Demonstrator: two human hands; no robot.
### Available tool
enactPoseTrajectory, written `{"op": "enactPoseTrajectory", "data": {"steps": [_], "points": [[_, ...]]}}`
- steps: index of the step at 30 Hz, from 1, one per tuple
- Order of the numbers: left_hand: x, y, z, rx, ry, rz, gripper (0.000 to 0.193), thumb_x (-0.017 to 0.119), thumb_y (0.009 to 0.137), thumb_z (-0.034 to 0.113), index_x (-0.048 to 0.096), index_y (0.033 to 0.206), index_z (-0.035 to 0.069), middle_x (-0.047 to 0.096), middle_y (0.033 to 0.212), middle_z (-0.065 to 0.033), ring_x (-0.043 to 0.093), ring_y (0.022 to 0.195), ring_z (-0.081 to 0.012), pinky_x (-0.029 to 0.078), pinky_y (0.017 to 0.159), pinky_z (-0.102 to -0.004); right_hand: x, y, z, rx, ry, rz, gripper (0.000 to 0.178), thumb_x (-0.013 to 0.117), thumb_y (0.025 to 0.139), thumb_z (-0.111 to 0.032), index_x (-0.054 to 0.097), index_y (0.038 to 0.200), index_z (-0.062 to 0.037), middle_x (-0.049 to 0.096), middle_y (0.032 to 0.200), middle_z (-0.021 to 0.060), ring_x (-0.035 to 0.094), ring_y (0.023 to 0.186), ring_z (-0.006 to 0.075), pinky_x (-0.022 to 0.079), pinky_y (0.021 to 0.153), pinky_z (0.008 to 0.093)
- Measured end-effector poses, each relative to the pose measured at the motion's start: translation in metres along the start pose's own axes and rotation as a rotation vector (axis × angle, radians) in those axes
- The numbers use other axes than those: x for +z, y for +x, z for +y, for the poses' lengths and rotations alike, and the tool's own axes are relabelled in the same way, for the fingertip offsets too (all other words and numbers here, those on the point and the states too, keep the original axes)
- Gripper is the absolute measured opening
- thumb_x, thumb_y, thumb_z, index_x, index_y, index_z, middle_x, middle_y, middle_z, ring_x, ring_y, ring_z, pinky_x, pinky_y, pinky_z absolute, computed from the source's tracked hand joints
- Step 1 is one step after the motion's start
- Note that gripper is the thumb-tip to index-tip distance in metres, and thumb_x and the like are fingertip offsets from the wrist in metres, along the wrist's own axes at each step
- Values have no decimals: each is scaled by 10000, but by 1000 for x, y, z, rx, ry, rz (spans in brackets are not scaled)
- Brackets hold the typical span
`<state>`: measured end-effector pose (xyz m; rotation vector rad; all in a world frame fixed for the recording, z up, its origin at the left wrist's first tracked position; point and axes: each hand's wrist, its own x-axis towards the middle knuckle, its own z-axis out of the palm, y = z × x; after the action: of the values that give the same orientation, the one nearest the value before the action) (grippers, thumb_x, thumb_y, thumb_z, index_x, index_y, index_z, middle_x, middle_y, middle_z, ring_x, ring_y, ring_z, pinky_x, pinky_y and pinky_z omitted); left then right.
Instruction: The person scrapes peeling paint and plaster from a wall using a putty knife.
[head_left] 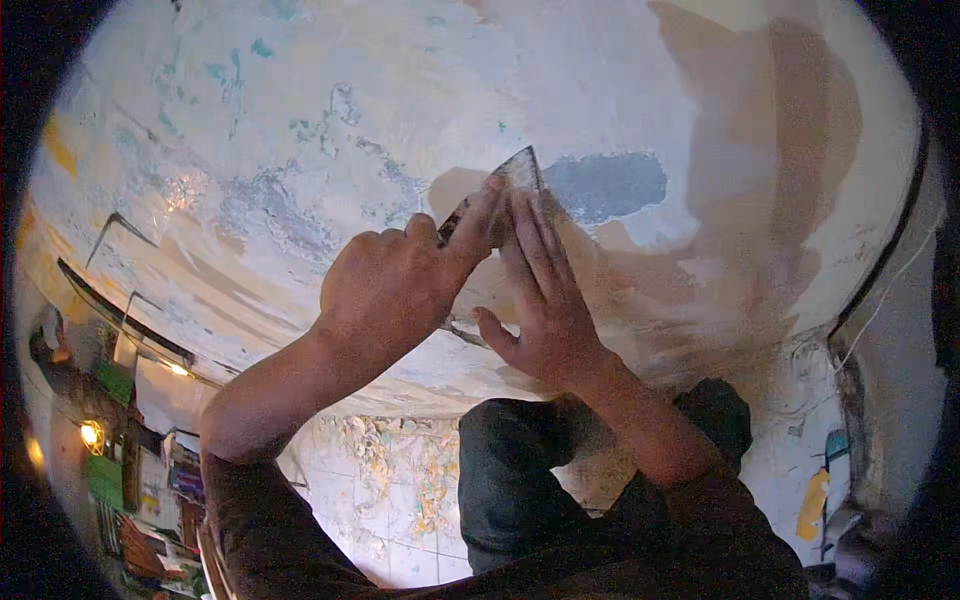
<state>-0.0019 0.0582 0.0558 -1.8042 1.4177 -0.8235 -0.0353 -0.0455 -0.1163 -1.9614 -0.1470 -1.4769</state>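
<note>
The wall (590, 80) is a mottled off-white with a bluish cast, flecked with teal toward the upper left and blotched with grey speckling at the left; a yellow-orange smudge marks its left edge. A solid slate-grey patch (620, 187) interrupts the pale surface, and brownish shadows darken the right side. The scraper blade (524, 167) is grey, speckled light and dark. The trousers (510, 490) look dark grey-green, the sleeves (285, 530) dark brown. Yellow and orange flakes (430, 490) dapple the white-tiled floor (405, 565).

a lit lamp (92, 434) and a yellow object (814, 504)
</note>
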Motion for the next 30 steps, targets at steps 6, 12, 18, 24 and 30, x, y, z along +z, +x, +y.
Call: {"op": "enactPoseTrajectory", "data": {"steps": [6,12,18,24,30], "points": [[-6,0,7,-28,-5,53,716,585,846,199,285,1495,155,571,640,-95,604,454,-227,500,402,-357,-2,1,-1,-20,-52,-6,800,662,802,-271,290,1420,75,149,1529,286,125,1424,466,166,1155,532],[-5,-1,3,-3,-44,16,701,582,835,169,317,1481,113,589,669,-113,625,483,-228,503,410,-345,-1,-1,-1,5,3,-60,796,658,799,-263,290,1418,75,138,1529,294,125,1420,474,163,1158,523],[3,-4,6,4,-43,22,718,581,828,156,301,1488,116,585,669,-112,629,492,-232,508,411,-352,1,-5,0,18,-16,-60,796,658,790,-265,301,1418,69,156,1532,279,130,1426,455,157,1163,515],[6,-6,10,-25,-15,31,708,574,846,176,289,1494,155,570,663,-94,615,482,-242,507,417,-366,2,-7,3,-2,-62,-43,790,646,782,-242,298,1418,72,164,1529,280,138,1423,456,147,1168,513],[7,-6,12,-18,-19,3,708,573,842,158,292,1492,158,577,673,-98,618,486,-242,505,416,-368,7,-11,5,23,-63,-17,802,643,778,-234,284,1433,59,175,1526,278,153,1416,465,163,1164,517]]}}
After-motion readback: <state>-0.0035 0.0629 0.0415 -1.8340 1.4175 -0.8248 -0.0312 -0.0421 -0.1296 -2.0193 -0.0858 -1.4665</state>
